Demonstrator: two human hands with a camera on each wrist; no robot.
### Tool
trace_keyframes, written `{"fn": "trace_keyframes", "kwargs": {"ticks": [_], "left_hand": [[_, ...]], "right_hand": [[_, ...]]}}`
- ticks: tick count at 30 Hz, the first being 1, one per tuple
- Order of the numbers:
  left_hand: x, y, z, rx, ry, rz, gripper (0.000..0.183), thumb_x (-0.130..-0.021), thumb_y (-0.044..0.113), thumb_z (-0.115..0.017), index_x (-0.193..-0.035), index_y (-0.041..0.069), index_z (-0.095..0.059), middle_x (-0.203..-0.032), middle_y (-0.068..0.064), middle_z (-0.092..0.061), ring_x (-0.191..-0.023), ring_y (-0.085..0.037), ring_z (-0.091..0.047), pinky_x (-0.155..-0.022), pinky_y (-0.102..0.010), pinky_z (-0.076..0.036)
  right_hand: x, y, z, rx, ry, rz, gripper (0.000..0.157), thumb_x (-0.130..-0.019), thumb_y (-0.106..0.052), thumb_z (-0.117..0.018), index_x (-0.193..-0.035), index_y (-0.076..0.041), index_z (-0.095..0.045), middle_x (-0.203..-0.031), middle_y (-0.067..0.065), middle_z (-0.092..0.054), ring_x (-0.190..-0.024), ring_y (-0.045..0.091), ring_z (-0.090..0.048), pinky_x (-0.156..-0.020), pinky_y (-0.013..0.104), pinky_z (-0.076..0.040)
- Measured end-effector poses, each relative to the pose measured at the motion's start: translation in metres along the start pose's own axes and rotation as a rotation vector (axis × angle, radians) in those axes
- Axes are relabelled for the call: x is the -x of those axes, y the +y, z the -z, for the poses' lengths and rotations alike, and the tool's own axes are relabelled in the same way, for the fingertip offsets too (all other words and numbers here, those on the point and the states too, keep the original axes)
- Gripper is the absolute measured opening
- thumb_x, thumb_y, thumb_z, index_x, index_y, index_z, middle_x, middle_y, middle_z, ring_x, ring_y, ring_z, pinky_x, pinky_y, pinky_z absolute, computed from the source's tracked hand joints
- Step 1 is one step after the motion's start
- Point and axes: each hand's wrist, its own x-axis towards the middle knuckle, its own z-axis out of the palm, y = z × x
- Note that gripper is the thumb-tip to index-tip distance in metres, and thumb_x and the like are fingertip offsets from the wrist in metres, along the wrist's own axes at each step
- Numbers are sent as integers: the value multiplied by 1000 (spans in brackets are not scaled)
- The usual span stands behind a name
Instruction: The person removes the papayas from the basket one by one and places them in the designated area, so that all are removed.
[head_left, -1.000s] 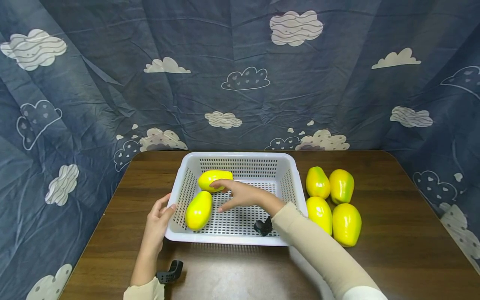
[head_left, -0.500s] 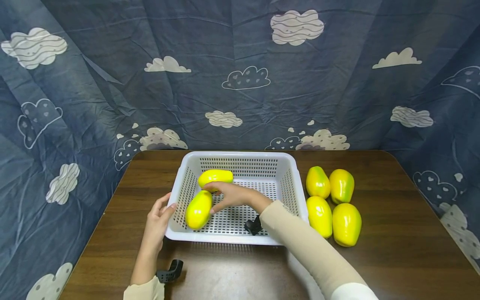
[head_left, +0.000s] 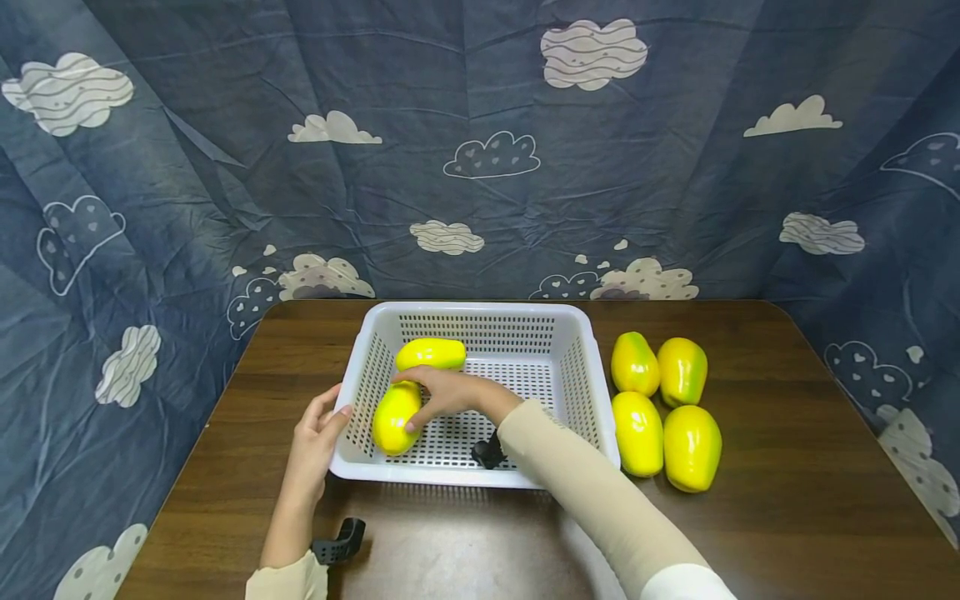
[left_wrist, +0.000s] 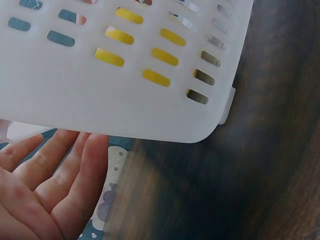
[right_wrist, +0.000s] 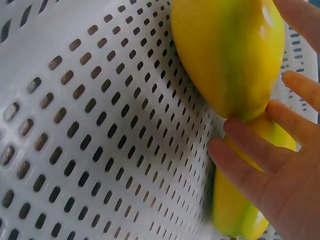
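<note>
A white perforated plastic basket (head_left: 480,477) holds two glossy yellow mango-shaped fruits with green streaks. One fruit (head_left: 431,353) lies crosswise at the back left; the nearer fruit (head_left: 393,423) lies lengthwise in front of it. My right hand (head_left: 448,393) reaches into the basket, with spread fingers at the near fruit's far end and the thumb by its right side. In the right wrist view, fairly straight fingertips meet the tip of that fruit (right_wrist: 230,50). My left hand (head_left: 317,433) holds the basket's left rim, thumb on top; its fingertips are partly hidden in the left wrist view.
Several more yellow fruits (head_left: 692,448) stand close together on the brown wooden table (head_left: 795,467), just right of the basket. Dark blue cloth (head_left: 495,208) with cloud prints hangs behind and at the sides. A black wrist mount (head_left: 341,542) is on the left wrist.
My right hand has moved left and a little toward me, from the middle of the basket to the near fruit. The left hand and the basket stay in place.
</note>
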Motion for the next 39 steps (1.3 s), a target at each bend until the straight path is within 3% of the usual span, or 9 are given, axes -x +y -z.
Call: {"fn": "trace_keyframes", "kwargs": {"ticks": [9,18,23,25,27,29,35,39], "left_hand": [[1,1,0,-7,-7,8,40,-93,20,-49,-132,15,-41,-117,-23,-54,-93,-31,-60,-68,-34,-52],[1,2,0,-8,0,13,40,-93,21,-50,-131,16,-41,-117,-22,-55,-90,-28,-61,-66,-32,-52],[1,1,0,-11,5,28,40,-93,22,-50,-131,16,-41,-118,-22,-54,-92,-28,-60,-68,-32,-52],[1,0,0,-12,7,33,40,-93,22,-50,-131,16,-41,-118,-22,-54,-92,-28,-60,-68,-33,-52],[1,0,0,-12,7,35,40,-93,22,-50,-132,16,-41,-118,-22,-54,-92,-28,-60,-68,-33,-52],[1,0,0,-11,6,34,40,-93,22,-50,-132,17,-41,-118,-22,-54,-91,-28,-60,-67,-33,-52],[0,0,0,-7,3,28,40,-93,22,-50,-131,16,-41,-117,-22,-54,-91,-28,-60,-67,-32,-52],[0,0,0,-7,4,26,40,-93,22,-50,-131,16,-41,-117,-22,-55,-90,-28,-60,-67,-33,-52]], "right_hand": [[-7,-4,-4,71,-48,-19,77,-69,-35,-76,-135,-17,-39,-140,-2,-33,-124,14,-31,-99,33,-28],[-9,-10,-7,99,-75,-70,82,-68,-38,-76,-137,-20,-35,-148,4,-17,-132,19,-18,-101,39,-25],[-7,-11,-7,26,-85,-95,79,-69,-25,-77,-136,-21,-36,-148,4,-13,-123,21,-31,-77,28,-47],[-6,-10,-7,-8,-86,-101,79,-68,-20,-77,-136,-22,-36,-149,3,-13,-118,21,-36,-64,23,-49],[-5,-9,-7,-27,-85,-100,79,-68,-17,-77,-136,-22,-37,-149,2,-13,-114,21,-38,-61,23,-49],[-5,-8,-7,-31,-82,-96,79,-67,-16,-77,-135,-23,-37,-148,1,-13,-113,20,-40,-63,25,-49],[-5,-9,-4,53,-49,-33,78,-67,-23,-76,-135,-25,-37,-146,-2,-22,-123,17,-31,-91,35,-37],[-4,-11,-3,52,-28,5,77,-67,-23,-75,-135,-25,-38,-144,-3,-24,-123,16,-31,-92,36,-35]]}}
